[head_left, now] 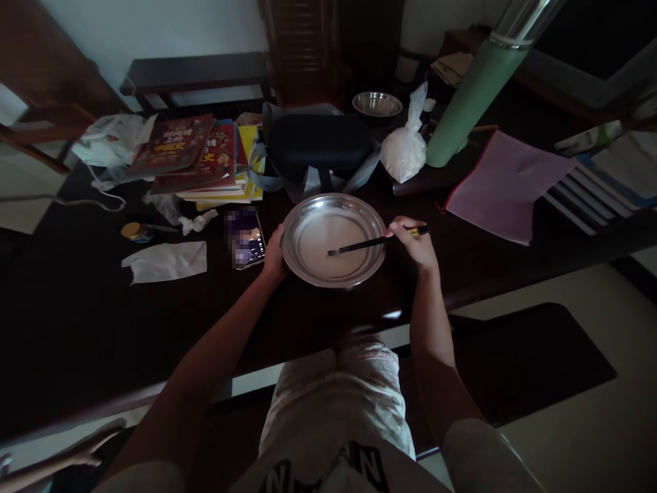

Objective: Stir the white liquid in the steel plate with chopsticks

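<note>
A shallow metal basin [377,263] stands on the dark table, with a whitish substance spread over its bottom; whether that is liquid or powder I cannot tell. My left hand [276,255] is closed on the basin's left rim. On the other side, my right hand [417,245] grips black chopsticks [362,244] with gold-banded ends. They slant leftward over the basin, and their tips reach the whitish contents near the middle. A phone [248,237] with a lit screen lies just left of my left hand.
Behind the basin sit a black bag [319,144], a tied plastic bag of white powder [404,156] and a tall green bottle [475,103]. Books [179,150], a small jar [137,231] and a paper sheet [167,262] lie left. A pink folder [506,185] is at right.
</note>
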Available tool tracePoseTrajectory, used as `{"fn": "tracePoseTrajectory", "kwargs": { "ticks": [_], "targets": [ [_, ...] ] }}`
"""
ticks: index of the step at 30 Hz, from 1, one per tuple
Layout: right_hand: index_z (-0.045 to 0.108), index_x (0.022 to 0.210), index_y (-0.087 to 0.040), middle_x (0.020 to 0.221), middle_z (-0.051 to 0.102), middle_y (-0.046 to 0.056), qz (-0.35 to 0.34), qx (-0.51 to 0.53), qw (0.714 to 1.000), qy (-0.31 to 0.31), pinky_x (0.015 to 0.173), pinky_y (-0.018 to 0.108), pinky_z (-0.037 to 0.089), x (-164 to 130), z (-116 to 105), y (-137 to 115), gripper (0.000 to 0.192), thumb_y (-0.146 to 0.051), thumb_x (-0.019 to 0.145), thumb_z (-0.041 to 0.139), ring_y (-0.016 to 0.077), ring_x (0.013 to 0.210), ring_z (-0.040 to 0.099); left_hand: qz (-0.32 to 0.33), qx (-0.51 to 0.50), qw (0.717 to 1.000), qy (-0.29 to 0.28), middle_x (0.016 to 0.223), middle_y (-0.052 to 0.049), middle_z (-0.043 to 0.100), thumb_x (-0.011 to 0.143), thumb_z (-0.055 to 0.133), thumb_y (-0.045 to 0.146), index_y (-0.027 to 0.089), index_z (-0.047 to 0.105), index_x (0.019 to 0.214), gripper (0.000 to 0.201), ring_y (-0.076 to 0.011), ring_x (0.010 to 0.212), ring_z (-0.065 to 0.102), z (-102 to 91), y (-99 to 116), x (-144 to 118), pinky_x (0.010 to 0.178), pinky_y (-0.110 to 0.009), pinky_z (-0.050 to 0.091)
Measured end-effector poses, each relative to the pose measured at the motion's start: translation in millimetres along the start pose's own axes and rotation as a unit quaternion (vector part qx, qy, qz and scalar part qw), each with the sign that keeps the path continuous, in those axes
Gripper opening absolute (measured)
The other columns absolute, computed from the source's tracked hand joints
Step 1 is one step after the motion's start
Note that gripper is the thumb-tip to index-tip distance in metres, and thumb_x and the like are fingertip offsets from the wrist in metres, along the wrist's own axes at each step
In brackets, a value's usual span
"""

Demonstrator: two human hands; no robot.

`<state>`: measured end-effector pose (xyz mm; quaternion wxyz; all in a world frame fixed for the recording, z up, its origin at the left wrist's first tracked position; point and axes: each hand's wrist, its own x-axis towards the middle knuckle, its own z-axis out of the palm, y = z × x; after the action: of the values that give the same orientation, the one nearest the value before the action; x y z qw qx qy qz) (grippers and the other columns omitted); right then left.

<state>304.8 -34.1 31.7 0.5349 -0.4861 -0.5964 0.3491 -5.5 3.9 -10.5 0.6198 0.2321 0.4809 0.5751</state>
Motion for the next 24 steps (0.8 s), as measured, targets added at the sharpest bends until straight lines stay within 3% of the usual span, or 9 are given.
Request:
{"fn": "tracePoseTrajectory", "kwargs": {
  "ticks": [2, 7, 11, 13, 18, 24],
  "targets": [
    [0.074, 0.067, -0.027, 0.071, 0.075, 0.001, -0.008, -0.015, 1.000, -0.009, 0.075, 0.036, 0.056, 0.8, 1.4, -0.3, 0.052, -0.077, 0.081, 0.073, 0.0203, 0.074, 0.072, 0.008, 0.006, 1.000, -0.002, 0.085, -0.004, 0.079, 0.081, 0.076, 0.053, 0.022, 0.073, 0.087, 0.032, -0.0295, 0.104, 0.076, -0.3, -0.6, 0.4, 0.095, -0.040, 0.060],
    [0.070, 0.063, -0.026, 0.064, 0.072, -0.001, 0.000, -0.015, 0.997, 0.079, 0.076, 0.036, 0.056, -0.2, -3.4, 1.9, 0.055, -0.077, 0.084, 0.070, 0.0189, 0.068, 0.070, 0.016, 0.015, 1.000, -0.006, 0.087, -0.006, 0.079, 0.079, 0.077, 0.056, 0.022, 0.073, 0.088, 0.035, -0.0309, 0.107, 0.075, -1.0, -1.3, 0.6, 0.096, -0.041, 0.060],
    [0.073, 0.064, -0.027, 0.067, 0.073, 0.000, 0.001, 0.003, 1.000, -0.003, 0.073, 0.035, 0.055, -0.3, -1.4, 2.6, 0.052, -0.075, 0.082, 0.074, 0.0193, 0.070, 0.071, 0.020, 0.011, 1.000, 0.007, 0.083, -0.005, 0.078, 0.079, 0.077, 0.055, 0.022, 0.073, 0.088, 0.034, -0.0312, 0.106, 0.076, 0.2, -0.5, -0.7, 0.096, -0.041, 0.060],
    [0.075, 0.066, -0.027, 0.070, 0.075, 0.000, -0.007, -0.003, 1.000, -0.013, 0.073, 0.035, 0.055, 0.4, 0.6, 1.9, 0.051, -0.075, 0.082, 0.075, 0.0194, 0.073, 0.072, 0.018, 0.004, 1.000, 0.009, 0.082, -0.005, 0.079, 0.082, 0.075, 0.052, 0.022, 0.074, 0.087, 0.031, -0.0303, 0.104, 0.076, 1.0, 0.1, -1.4, 0.094, -0.040, 0.061],
    [0.070, 0.062, -0.026, 0.065, 0.072, 0.000, 0.007, -0.003, 0.997, 0.075, 0.073, 0.036, 0.055, -0.5, -2.8, 0.1, 0.054, -0.076, 0.083, 0.072, 0.0187, 0.067, 0.069, 0.000, 0.003, 1.000, 0.017, 0.080, -0.004, 0.078, 0.087, 0.070, 0.048, 0.021, 0.075, 0.088, 0.027, -0.0286, 0.102, 0.076, 2.1, 1.0, -2.3, 0.093, -0.039, 0.061],
    [0.073, 0.066, -0.027, 0.071, 0.075, 0.000, -0.006, -0.008, 1.000, -0.018, 0.076, 0.037, 0.057, 0.1, 0.9, -0.1, 0.052, -0.077, 0.082, 0.073, 0.0197, 0.073, 0.072, 0.018, 0.010, 1.000, -0.002, 0.083, -0.005, 0.079, 0.082, 0.075, 0.052, 0.023, 0.074, 0.086, 0.030, -0.0313, 0.109, 0.075, 0.9, 1.6, -2.9, 0.095, -0.040, 0.060]
  ]
}}
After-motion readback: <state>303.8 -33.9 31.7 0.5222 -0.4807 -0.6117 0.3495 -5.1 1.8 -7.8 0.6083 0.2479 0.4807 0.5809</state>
